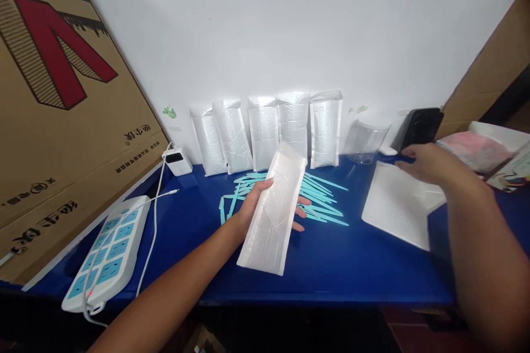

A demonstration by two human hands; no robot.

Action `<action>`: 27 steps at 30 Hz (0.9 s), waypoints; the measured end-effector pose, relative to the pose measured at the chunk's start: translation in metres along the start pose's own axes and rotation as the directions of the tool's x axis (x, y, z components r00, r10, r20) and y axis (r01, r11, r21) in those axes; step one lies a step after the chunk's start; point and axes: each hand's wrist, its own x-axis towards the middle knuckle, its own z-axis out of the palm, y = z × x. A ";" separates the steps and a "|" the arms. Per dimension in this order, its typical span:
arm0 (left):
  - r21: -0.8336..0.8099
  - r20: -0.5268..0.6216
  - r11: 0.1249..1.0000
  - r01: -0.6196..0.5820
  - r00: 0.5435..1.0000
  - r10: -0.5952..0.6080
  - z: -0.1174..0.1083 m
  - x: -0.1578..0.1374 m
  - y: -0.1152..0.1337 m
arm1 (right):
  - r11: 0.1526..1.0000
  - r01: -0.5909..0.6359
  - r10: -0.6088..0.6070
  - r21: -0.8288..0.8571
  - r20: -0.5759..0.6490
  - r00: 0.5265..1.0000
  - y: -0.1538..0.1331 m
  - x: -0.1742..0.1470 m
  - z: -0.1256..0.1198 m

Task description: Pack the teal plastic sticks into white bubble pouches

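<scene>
My left hand [252,207] grips a white bubble mailer [275,215], thumb across its front and fingers behind, tilted above the blue table. Behind it, several puffed white bubble mailers [325,129] stand upright in a row against the wall. A loose pile of light-blue strips [327,198] lies on the table, partly covered by the held mailer. At the right, my right hand [428,162] reaches over the far edge of a flat white object [393,201], its thumb and index finger apart. Nothing shows between those fingers; the other fingers are hidden.
On the blue table [331,270], a power strip [110,251] with white cables lies left, near a small white device [178,161]. A large cardboard box [103,116] borders the left side. A clear plastic container [366,140], a black object [421,126] and a pink packet [476,146] are at the back right.
</scene>
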 end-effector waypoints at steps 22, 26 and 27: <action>0.103 0.018 0.994 0.044 0.999 -0.046 0.001 0.005 0.000 | 0.303 -0.355 -0.772 0.885 0.446 0.453 -0.149 -0.098 -0.017; 0.091 -0.031 0.996 0.009 0.999 -0.007 -0.001 0.000 0.006 | 0.278 -0.332 -0.736 0.901 0.422 0.529 -0.144 -0.093 -0.017; 0.093 -0.035 0.996 0.016 0.999 -0.013 -0.002 0.000 0.007 | 0.273 -0.332 -0.745 0.903 0.416 0.521 -0.144 -0.092 -0.017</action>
